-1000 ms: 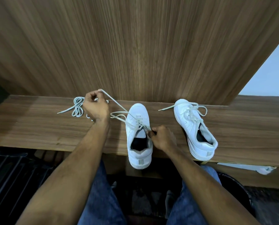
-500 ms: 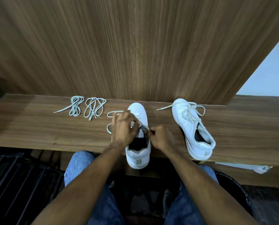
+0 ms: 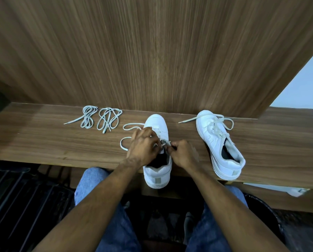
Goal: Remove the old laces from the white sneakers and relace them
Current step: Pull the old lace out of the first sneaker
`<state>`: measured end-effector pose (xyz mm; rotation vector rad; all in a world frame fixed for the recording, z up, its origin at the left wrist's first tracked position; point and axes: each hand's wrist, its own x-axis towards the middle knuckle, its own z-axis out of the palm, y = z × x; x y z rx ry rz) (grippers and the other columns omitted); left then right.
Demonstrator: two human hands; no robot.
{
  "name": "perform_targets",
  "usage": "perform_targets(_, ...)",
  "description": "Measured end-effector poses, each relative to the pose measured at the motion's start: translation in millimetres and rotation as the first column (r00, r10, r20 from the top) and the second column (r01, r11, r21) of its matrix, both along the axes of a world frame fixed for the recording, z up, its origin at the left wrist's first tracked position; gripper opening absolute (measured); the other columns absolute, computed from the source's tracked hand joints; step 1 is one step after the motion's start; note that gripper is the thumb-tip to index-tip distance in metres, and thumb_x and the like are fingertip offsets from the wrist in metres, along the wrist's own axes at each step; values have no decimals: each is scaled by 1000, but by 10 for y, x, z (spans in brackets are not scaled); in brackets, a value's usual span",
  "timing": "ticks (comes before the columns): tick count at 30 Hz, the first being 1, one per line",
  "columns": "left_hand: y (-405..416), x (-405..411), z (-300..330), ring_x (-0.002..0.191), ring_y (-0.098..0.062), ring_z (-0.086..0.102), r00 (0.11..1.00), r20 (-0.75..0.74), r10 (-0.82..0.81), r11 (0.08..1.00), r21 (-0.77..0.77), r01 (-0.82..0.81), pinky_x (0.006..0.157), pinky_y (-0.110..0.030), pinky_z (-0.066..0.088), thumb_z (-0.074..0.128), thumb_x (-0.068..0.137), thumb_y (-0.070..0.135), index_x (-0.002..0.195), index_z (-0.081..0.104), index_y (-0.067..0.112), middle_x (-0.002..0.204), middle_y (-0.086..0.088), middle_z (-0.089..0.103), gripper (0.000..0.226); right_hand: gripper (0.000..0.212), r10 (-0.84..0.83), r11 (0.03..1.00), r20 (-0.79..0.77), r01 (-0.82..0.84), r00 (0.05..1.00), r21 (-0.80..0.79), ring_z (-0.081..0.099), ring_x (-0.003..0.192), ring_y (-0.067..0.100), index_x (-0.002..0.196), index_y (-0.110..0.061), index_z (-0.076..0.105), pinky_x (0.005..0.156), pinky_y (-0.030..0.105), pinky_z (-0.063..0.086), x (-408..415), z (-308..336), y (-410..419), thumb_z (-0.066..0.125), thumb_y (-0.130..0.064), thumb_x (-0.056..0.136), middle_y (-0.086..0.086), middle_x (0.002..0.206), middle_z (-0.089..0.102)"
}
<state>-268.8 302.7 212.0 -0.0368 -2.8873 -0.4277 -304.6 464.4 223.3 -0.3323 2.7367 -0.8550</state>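
Observation:
A white sneaker stands toe-away on the wooden shelf, its heel over the front edge. My left hand covers its tongue area, fingers curled on the lace near the top eyelets. My right hand pinches the lace at the right side of the same eyelets. The lace's loose part loops out to the left of the shoe. A second white sneaker, laced and tied, stands to the right, angled.
Two coiled grey laces lie on the shelf to the left. A wood panel wall rises right behind the shoes. My knees in jeans are below the shelf; a dark ribbed object is at lower left.
My left hand let go of the lace it had stretched to the far left and came back onto the middle sneaker. The right hand stayed at the eyelets.

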Motion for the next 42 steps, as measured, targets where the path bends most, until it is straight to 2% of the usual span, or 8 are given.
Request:
perform_targets(6,-71,-79,305,97,-27,59,867,-57,496,693,628,-355,89,-45,46,57,84,5,81,61,27,99,-3,63,22,38,0,1000,22,1,1000,-21,54,68,19,63,-20,56,61,27,35,-9,-3,28,57,-45,92,-11,56,49)
perform_targets(11,-196,-9,360,103,-29,55,869,42,493,776,430,-461,88,-45,46,63,84,35,103,59,19,103,-5,58,25,35,3,999,6,-2,1000,-37,60,74,22,62,-22,56,61,27,35,4,-16,18,58,-40,91,-9,59,54)
perform_targets(19,89,285,92,97,-35,62,863,296,411,807,324,-495,74,-34,48,59,84,49,88,67,25,94,-8,70,26,47,119,991,-82,-114,990,66,59,112,29,134,-37,46,87,39,49,-63,-44,63,56,-31,89,0,119,65)
perform_targets(24,79,288,4,100,-40,58,843,342,415,752,393,-529,72,-34,44,56,87,51,88,68,21,97,-14,68,32,59,354,935,-260,-340,898,98,59,106,30,128,-34,45,81,46,52,-116,-175,-62,52,-8,75,-6,128,48)
perform_targets(30,145,306,-60,102,-41,58,803,348,484,707,385,-593,78,-39,47,53,87,56,94,67,23,102,-16,67,37,24,450,866,-353,-304,820,398,61,96,35,112,-22,53,68,37,44,-133,-52,-358,50,-34,92,4,116,55)
perform_targets(34,156,311,-71,102,-42,57,800,345,491,701,389,-598,79,-39,47,51,88,60,95,67,22,102,-16,66,42,12,-18,984,-105,-1,994,-178,64,86,30,83,-15,63,73,39,48,-266,-64,-380,56,-25,87,7,89,69)
perform_targets(37,160,313,-81,105,-41,57,805,345,482,718,371,-589,80,-39,46,49,89,59,99,67,24,105,-15,66,40,13,-265,722,347,423,900,-547,67,92,32,70,-20,59,77,42,51,-333,-145,-277,60,-15,82,9,87,72)
perform_targets(42,168,325,-82,103,-41,58,804,339,489,719,366,-591,79,-39,47,51,89,58,98,68,25,103,-15,67,39,33,41,892,-8,-40,999,-450,55,104,16,109,-22,61,89,34,47,-287,-106,-290,61,-17,76,2,116,58)
